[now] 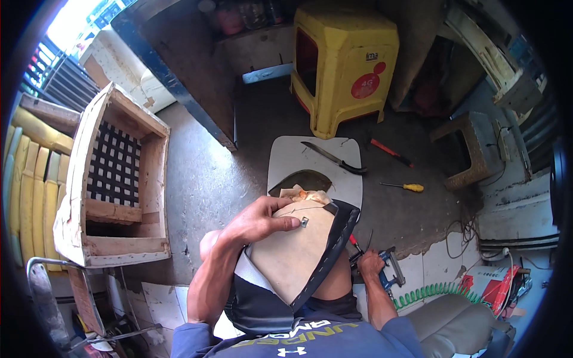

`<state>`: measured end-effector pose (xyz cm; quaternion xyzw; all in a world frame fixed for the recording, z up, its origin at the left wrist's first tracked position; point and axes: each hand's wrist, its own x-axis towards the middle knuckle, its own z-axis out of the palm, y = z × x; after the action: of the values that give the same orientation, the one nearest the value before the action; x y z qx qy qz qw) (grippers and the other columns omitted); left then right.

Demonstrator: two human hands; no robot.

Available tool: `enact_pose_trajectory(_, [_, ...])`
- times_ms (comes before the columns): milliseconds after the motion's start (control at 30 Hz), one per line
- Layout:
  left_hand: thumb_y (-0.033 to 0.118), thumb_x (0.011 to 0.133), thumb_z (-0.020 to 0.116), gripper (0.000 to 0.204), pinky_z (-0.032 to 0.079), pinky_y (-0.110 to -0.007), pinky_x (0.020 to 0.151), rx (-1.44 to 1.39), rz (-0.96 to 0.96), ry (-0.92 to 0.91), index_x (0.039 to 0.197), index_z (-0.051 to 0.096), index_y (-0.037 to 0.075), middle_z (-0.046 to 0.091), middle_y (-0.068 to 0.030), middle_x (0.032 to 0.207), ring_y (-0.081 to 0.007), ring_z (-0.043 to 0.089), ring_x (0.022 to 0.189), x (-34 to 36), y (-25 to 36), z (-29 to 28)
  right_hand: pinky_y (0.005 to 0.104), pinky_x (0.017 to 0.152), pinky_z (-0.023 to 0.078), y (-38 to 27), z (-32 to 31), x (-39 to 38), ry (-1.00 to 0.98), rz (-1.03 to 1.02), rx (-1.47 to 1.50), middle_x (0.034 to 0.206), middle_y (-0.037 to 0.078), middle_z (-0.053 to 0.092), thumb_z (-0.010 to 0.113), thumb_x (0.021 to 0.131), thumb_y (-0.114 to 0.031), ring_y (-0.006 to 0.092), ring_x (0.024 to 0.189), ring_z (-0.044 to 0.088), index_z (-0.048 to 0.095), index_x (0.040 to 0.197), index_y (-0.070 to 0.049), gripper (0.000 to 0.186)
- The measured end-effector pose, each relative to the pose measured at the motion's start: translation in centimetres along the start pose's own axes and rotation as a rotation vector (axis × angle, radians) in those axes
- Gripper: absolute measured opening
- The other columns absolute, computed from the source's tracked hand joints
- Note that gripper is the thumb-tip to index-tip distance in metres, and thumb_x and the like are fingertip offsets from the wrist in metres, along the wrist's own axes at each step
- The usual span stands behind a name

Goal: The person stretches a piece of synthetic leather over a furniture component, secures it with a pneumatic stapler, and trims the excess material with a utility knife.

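A seat panel (292, 247) rests across my lap, its tan board facing up. Black cover material (319, 277) wraps the right edge, with a row of staples along it. My left hand (262, 219) grips the far left edge, thumb on the board near a small metal fitting (304, 222). Yellowish foam (307, 196) shows past the far edge. To the right of the panel, my right hand (371, 262) is closed around a blue staple gun (392, 271), held low beside my leg. A red-handled tool (354, 240) lies close to that hand, partly hidden.
Ahead on the floor lies a white board (286, 152) bearing a curved knife (334, 158). A red-handled tool (389, 151) and yellow-handled screwdriver (412, 187) lie right of it. A yellow stool (352, 71) stands beyond. Left is a wooden frame (113, 247); right, a green coiled hose (441, 291).
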<state>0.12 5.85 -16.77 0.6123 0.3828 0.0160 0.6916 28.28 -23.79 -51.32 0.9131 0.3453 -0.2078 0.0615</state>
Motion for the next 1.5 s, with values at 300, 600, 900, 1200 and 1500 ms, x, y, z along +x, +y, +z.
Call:
enact_pose_trajectory(300, [0.027,0.095,0.078,0.047,0.054,-0.034,0.095,-0.027,0.078,0.019,0.134,0.072,0.000,0.079,-0.0122,0.109,-0.0190,0.073,0.100,0.0,-2.1,-1.0,0.0357,0.068,0.059,-1.0,-8.6,-1.7,0.101,-0.054,0.992,0.111,0.015,0.074,0.050,0.107,-0.019,0.0263,0.089,0.078,0.065,0.111,-0.001,0.023])
enact_pose_trajectory(600, [0.026,0.093,0.078,0.047,0.055,-0.035,0.093,0.035,0.078,0.022,0.132,0.073,-0.001,0.079,-0.0150,0.107,-0.0214,0.075,0.098,-0.3,-1.4,-1.2,0.0366,0.056,0.053,-10.9,-32.0,-13.5,0.365,-0.963,0.350,0.080,0.011,0.064,0.075,0.095,-0.008,0.0280,0.064,0.066,0.074,0.123,-0.008,0.028])
enact_pose_trajectory(900, [0.025,0.093,0.077,0.048,0.056,-0.035,0.094,0.047,0.082,0.046,0.133,0.072,-0.002,0.079,-0.0173,0.108,-0.0232,0.076,0.099,-0.4,-1.6,-1.0,0.0359,0.049,0.048,-12.1,-34.0,-14.1,0.533,-0.992,-0.110,0.071,0.001,0.052,0.078,0.082,-0.008,0.0194,0.057,0.056,0.079,0.126,-0.022,0.046])
enact_pose_trajectory(1200, [0.024,0.095,0.075,0.047,0.056,-0.036,0.093,0.014,0.070,0.047,0.131,0.070,-0.006,0.079,-0.0182,0.105,-0.0233,0.076,0.097,0.1,-2.3,-1.2,0.0361,0.048,0.047,-13.1,-32.4,-13.9,0.601,-1.020,-0.127,0.066,0.001,0.049,0.078,0.079,-0.007,0.0194,0.056,0.054,0.079,0.124,-0.016,0.046])
enact_pose_trajectory(1500, [0.023,0.100,0.075,0.045,0.055,-0.033,0.092,-0.095,0.112,-0.031,0.135,0.069,-0.004,0.078,-0.0123,0.107,-0.0175,0.072,0.097,0.0,-2.5,-0.8,0.0411,0.052,0.052,-13.2,-30.4,-13.5,0.431,-0.967,0.168,0.067,0.009,0.062,0.075,0.092,-0.004,0.0303,0.059,0.067,0.068,0.127,-0.007,0.036])
